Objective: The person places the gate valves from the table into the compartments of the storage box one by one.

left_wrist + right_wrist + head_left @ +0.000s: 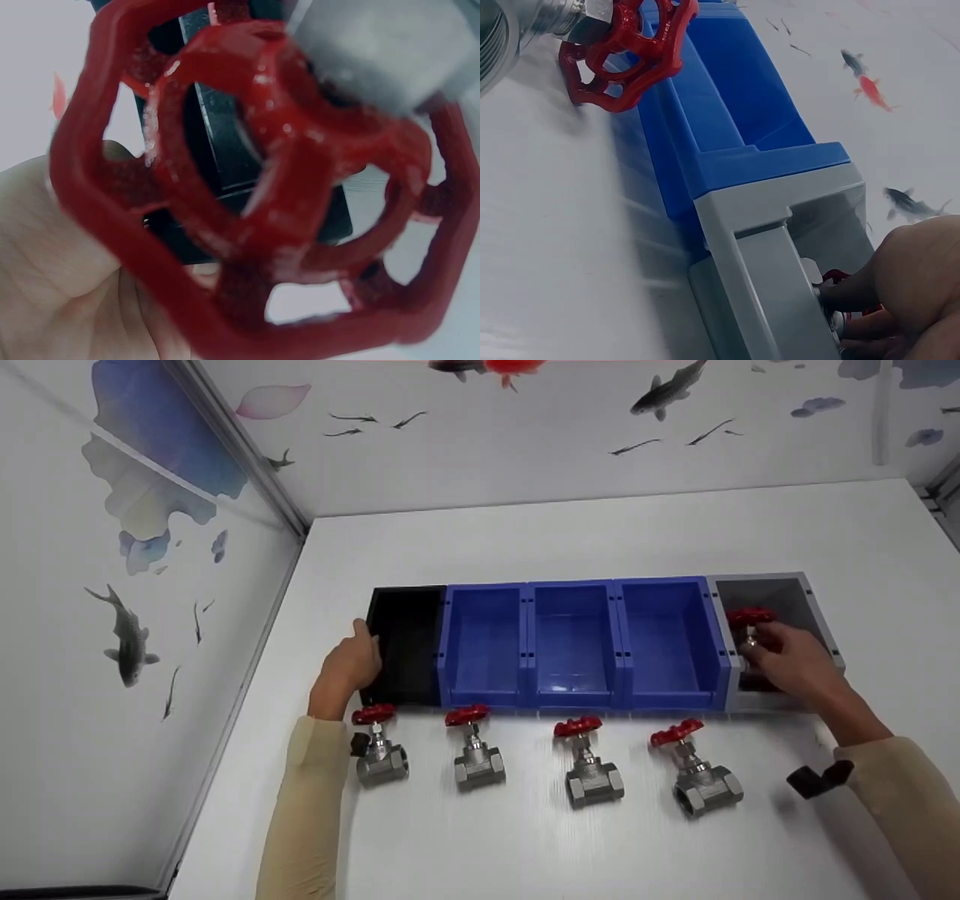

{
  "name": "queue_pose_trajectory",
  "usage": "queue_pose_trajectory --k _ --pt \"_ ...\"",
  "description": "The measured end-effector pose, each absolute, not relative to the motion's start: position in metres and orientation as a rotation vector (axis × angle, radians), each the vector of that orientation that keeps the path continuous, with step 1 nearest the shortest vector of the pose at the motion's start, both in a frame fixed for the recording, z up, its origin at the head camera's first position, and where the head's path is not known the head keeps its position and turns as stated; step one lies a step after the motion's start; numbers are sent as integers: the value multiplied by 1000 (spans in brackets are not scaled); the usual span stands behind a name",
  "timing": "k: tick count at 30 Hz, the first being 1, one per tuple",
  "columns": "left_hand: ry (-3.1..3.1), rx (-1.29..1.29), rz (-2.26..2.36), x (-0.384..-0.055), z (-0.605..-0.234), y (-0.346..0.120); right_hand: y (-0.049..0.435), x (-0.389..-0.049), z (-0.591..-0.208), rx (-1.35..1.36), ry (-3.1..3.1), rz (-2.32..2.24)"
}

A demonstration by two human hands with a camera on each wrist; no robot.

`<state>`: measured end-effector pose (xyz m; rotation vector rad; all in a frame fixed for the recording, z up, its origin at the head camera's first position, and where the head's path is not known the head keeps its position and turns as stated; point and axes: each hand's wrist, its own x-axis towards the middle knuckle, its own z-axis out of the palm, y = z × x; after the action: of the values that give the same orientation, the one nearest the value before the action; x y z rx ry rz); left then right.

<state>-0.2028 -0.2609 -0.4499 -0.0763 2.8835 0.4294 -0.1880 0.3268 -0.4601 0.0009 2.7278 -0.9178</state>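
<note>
Evidently, the valve in the grey bin is a dense metal piece: its bright body and stem look heavy for their size, quite rigid and unlikely to dent. Its red handwheel (751,616) looks glossy and perhaps a little slick, and it may turn under a sideways push, so the narrow stem just below it seems the surer hold. There the right grip (801,661) is clamped, thumb and fingers closed about the stem, with the hand reaching over the near side of the grey bin (823,619). The valve's body is mostly hidden by that hand, so whether it rests on the bin's floor I cannot tell.

At the far end of the row, the left grip (351,661) lies against the outer side of the black bin (406,679); whether its fingers curl round the wall is unclear. Between stand the left blue bin (484,652), middle blue bin (571,649) and right blue bin (664,645), their floors in plain sight.

Four similar valves (480,765) lie on the white counter (525,851) in front, each with its wheel toward the bins and its threaded body nearer the person.
</note>
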Motion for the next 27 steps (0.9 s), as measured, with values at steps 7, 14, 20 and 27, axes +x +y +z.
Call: queue_pose_trajectory --k 7,14,20,27 --pt "2888 -69 436 -203 -451 -261 328 -186 -461 -37 2751 -911" --pt "2884 -61 441 -202 -450 -261 326 -178 -449 -41 2741 -956" --pt "2887 -69 440 -202 -450 -260 325 -167 -435 -106 2773 -920" --pt "2895 -73 438 -203 -449 -261 320 -153 -422 -141 2801 -928"
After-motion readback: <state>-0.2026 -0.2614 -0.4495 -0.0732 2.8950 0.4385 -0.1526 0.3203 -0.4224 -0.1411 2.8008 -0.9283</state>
